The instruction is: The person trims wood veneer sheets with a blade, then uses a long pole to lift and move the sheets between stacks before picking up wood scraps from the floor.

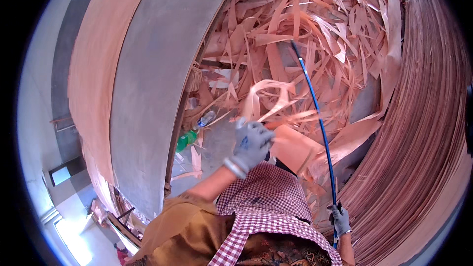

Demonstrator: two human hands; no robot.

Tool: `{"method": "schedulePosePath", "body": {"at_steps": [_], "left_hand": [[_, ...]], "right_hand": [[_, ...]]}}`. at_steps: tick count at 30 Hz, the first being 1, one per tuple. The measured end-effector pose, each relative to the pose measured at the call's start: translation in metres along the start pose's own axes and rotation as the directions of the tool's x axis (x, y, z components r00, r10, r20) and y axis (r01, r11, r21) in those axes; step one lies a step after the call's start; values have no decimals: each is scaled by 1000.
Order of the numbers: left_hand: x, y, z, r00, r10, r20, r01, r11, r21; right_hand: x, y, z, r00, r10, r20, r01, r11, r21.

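Observation:
My left hand [250, 143], in a grey glove, is closed in front of my body at mid-picture. Curled, pale orange wood veneer strips [281, 99] stick out of its grip, smeared by motion. At the lower right my right hand [340, 220], also gloved, is wrapped around a long blue pole [320, 118]. The pole slants up and away, and its dark far end rests among a heap of veneer scraps [315, 24] on the floor. A broad piece of veneer [295, 148] lies just right of my left hand.
A tall stack of veneer sheets [419, 108] runs along the right. On the left stands a large grey-topped board stack [157, 69], with orange sheets [103, 69] beyond it. A green plastic bottle [186, 140] and a clear one [207, 118] lie by its edge.

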State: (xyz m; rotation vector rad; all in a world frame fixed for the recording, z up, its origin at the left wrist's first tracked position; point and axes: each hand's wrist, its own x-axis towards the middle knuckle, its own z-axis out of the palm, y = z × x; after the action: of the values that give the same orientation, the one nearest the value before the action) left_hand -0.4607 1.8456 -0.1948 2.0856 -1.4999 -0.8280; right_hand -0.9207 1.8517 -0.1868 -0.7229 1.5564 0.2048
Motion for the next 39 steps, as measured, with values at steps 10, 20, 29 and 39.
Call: {"method": "schedulePosePath", "body": {"at_steps": [10, 20, 29, 39], "left_hand": [[-63, 11, -46, 945, 61, -321, -76, 996, -36], [-170, -230, 38, 155, -984, -90, 411, 147, -900], [-99, -248, 5, 114, -910, -398, 42, 405, -913], [-53, -183, 33, 710, -629, -317, 457, 754, -472]], "right_hand": [[63, -27, 58, 978, 90, 188, -37, 963, -269], [55, -50, 58, 987, 126, 104, -89, 948, -307], [-8, -78, -10, 966, 60, -250, -109, 976, -186], [-5, -143, -12, 947, -31, -320, 3, 996, -87]]}}
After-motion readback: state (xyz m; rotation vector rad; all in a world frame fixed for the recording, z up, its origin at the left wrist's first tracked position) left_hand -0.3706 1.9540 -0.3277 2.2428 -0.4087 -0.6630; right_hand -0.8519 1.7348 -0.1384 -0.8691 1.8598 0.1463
